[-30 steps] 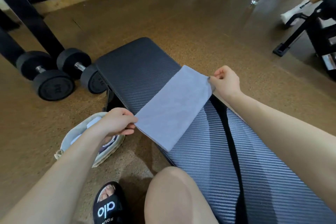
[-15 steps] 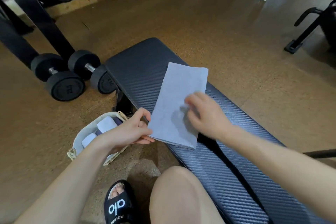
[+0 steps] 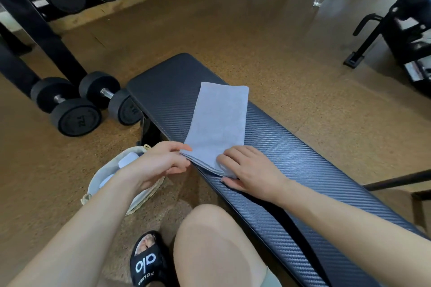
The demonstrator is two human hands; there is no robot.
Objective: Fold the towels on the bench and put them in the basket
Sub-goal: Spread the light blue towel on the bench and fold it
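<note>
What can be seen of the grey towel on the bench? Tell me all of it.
The grey towel is a soft, plain, light grey cloth, folded into a long narrow strip with stacked layers showing at its near end. It lies flat, slantwise across the black ribbed bench, its near corner just over the bench's edge. The left hand pinches that near corner; the right hand rests on the near end, thumb at its edge.
</note>
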